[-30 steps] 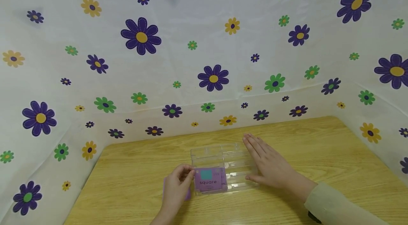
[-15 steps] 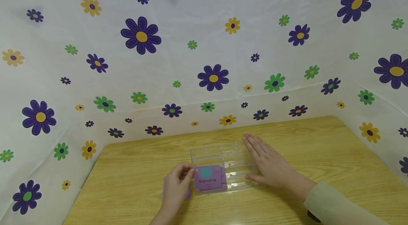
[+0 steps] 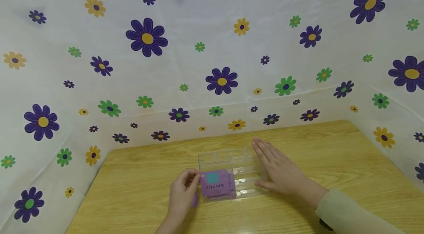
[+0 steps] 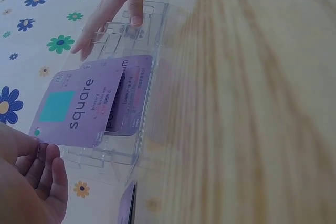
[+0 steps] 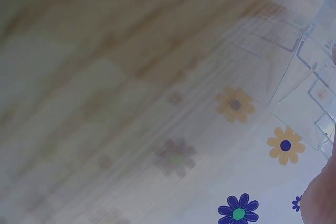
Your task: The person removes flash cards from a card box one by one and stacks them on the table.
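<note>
Your left hand (image 3: 183, 191) is pinching the square card (image 3: 215, 186) at its upper-left corner, and the card is leaning in front of the left part of the clear holder (image 3: 246, 170). It is covering much of a 2nd card (image 4: 137, 98), leaving only the end of that title showing in the head view. Whether the front card's lower edge is sitting inside the compartment, you cannot tell. Your left hand is also hiding most of a purple piece (image 3: 194, 201), which the left wrist view is cutting off. Your right hand (image 3: 283, 171) is masking the holder's right end, fingers straight, thumb held apart; the right wrist view is cropping it. Table wood (image 3: 139, 178) is stretching past both holder ends, and a flowered sheet (image 3: 185, 53) is rising along the back edge.
</note>
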`<move>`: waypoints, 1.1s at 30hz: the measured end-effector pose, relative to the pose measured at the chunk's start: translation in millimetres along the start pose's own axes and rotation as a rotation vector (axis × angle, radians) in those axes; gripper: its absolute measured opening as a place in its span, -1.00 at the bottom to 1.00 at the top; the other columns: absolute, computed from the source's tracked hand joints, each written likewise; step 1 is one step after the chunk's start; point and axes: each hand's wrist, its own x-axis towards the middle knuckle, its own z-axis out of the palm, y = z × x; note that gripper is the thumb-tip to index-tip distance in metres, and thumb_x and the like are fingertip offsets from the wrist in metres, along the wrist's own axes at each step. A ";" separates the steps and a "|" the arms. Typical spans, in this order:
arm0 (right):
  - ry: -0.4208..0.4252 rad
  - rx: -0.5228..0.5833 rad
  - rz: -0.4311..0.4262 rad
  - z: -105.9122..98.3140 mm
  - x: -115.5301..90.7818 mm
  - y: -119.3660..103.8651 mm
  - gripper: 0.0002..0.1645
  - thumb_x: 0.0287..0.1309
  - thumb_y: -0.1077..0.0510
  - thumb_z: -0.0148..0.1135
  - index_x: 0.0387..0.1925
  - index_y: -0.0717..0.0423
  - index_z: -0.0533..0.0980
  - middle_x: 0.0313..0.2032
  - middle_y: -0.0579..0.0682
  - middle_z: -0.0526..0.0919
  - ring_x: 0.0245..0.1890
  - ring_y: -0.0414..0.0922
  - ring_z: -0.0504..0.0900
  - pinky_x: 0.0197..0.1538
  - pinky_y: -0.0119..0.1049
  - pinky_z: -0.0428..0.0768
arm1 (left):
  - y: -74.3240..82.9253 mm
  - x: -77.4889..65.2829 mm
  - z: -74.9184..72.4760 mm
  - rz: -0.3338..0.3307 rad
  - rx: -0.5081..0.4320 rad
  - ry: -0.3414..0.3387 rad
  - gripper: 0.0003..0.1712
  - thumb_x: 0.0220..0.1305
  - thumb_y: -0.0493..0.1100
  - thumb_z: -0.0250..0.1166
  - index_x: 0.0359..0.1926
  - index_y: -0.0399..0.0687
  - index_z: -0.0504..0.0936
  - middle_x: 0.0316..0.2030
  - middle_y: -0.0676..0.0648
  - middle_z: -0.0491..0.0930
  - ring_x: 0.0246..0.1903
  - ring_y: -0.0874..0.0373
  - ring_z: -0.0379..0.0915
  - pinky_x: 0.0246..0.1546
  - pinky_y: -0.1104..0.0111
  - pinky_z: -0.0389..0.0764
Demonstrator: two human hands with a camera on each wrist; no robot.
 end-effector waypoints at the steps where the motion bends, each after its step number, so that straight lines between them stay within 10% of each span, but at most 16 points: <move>1: -0.001 -0.002 0.001 0.2 -0.1 0.2 0.49 0.18 -0.50 0.36 0.68 0.32 -0.15 0.68 0.28 -0.03 0.66 0.21 0.10 0.71 -0.02 0.03 | 0.3 -0.1 0.0 -0.005 -0.013 0.002 -0.96 0.43 -0.37 0.34 -0.14 -0.29 0.69 -0.28 -0.16 0.76 -0.33 0.18 0.64 -0.27 0.55 0.64; 8: 0.022 -0.013 -0.016 1.1 -1.3 0.4 0.51 0.17 -0.50 0.36 0.68 0.31 -0.18 0.67 0.30 0.00 0.66 0.21 0.10 0.67 -0.33 -0.52 | -0.2 -0.4 -0.3 -0.010 -0.049 0.024 -0.95 0.44 -0.40 0.32 -0.13 -0.32 0.68 -0.28 -0.18 0.74 -0.34 0.27 0.61 -0.28 0.55 0.63; 33: 0.030 -0.029 -0.019 -0.3 -0.6 -0.3 0.50 0.17 -0.51 0.36 0.67 0.33 -0.14 0.67 0.28 0.01 0.64 0.22 0.16 0.68 -0.29 -0.47 | -4.8 -2.0 -9.6 -0.010 -0.036 0.075 -0.94 0.47 -0.40 0.29 -0.11 -0.33 0.66 -0.27 -0.18 0.73 -0.34 0.41 0.54 -0.27 0.57 0.63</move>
